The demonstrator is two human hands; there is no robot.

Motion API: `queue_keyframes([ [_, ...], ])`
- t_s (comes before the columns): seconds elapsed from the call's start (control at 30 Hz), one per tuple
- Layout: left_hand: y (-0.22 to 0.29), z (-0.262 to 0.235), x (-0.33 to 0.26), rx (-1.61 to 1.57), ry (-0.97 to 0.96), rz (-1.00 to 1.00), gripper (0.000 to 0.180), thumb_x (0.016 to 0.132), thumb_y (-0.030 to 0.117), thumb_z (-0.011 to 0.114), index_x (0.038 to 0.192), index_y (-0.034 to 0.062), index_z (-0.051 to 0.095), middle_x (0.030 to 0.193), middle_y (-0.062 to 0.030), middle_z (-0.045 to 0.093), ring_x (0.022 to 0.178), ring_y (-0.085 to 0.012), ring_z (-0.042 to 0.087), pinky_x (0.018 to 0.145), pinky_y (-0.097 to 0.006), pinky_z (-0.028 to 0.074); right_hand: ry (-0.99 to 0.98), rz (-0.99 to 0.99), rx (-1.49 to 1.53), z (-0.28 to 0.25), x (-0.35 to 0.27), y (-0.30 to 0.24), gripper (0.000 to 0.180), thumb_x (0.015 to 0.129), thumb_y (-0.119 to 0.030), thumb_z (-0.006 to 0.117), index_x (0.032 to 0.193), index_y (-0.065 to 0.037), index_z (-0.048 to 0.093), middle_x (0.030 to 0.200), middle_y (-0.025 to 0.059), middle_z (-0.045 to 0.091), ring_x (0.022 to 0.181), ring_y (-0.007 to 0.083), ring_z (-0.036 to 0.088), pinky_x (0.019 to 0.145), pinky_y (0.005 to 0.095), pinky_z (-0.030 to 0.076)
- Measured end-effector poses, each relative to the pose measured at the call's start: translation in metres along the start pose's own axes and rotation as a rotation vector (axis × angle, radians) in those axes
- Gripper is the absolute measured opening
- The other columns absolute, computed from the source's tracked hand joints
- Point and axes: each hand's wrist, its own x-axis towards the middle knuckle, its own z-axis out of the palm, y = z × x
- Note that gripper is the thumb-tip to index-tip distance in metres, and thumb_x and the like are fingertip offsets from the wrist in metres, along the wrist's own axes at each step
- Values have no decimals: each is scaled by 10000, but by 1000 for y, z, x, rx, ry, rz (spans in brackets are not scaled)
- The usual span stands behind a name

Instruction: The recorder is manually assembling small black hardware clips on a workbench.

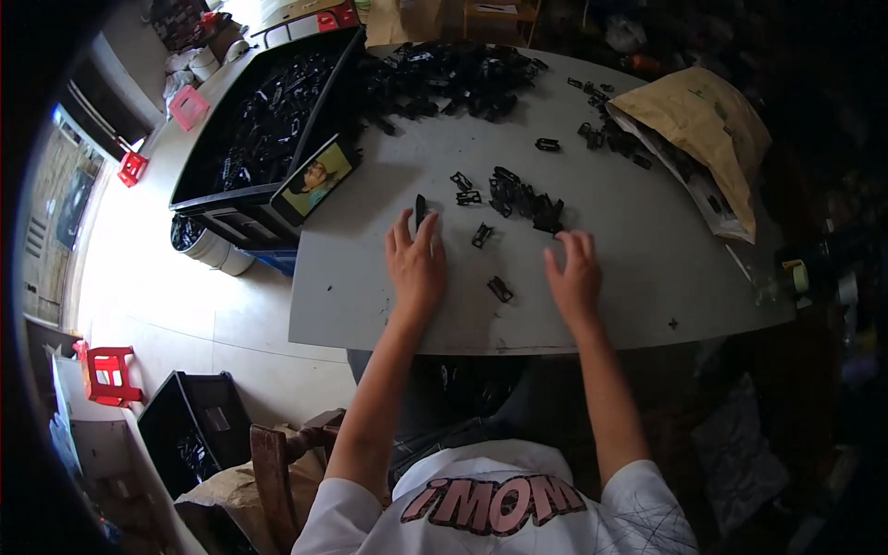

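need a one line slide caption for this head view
Left hand and right hand rest on a grey table among small black plastic parts.

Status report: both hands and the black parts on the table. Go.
Left hand flat on grey table, fingertips at upright black piece. Right hand open beside small black clips. Nothing between them.

black clips (pixel 525 202) | grey table (pixel 638 240) | tan bag (pixel 708 125) | red stool (pixel 109 374)
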Motion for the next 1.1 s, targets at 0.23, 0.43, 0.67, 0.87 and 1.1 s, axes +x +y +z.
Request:
queue_keyframes([
  [0.23, -38, 18, 13, 140, -73, -26, 230, 763, 145, 630, 981, 110, 566, 974, -109, 545, 933, -299, 519, 796, -411, 424, -85, -290, -352, 33, 37, 24, 217, 801, -102, 631, 992, -35, 553, 1006, 99, 529, 891, 280, 580, 697, 386, 517],
  [0.43, -15, -14, -11, -297, -92, -182, 252, 790, 10, 586, 1039, 47, 568, 969, -136, 602, 907, -293, 598, 797, -361, 471, -15, -214, -15, 22, 16, 9, 209, 718, 32, 618, 913, -22, 563, 992, 104, 542, 946, 307, 555, 771, 387, 489],
  [0.67, -15, -46, -36, -463, -308, -216, 215, 787, 38, 629, 1002, 30, 617, 921, -117, 637, 812, -236, 634, 741, -303, 492, -209, -270, 59, -5, -38, 16, 339, 699, 108, 553, 1024, 12, 574, 1097, 135, 557, 1028, 338, 542, 869, 391, 464],
  [0.87, -10, -54, -39, -84, -252, 61, 289, 731, 77, 659, 1019, 73, 628, 946, -105, 592, 894, -309, 566, 797, -391, 470, -230, -268, 37, -22, -45, 4, 259, 713, 37, 609, 970, 11, 594, 1092, 140, 558, 1004, 328, 547, 858, 398, 459],
  [1.1, -6, -39, -33, -67, -326, 59, 292, 705, 83, 681, 987, 72, 603, 938, -101, 590, 841, -289, 576, 741, -382, 474, -241, 1, 123, -8, -47, -12, 314, 792, -127, 671, 1055, -16, 541, 1005, 138, 537, 910, 315, 570, 735, 398, 486],
])
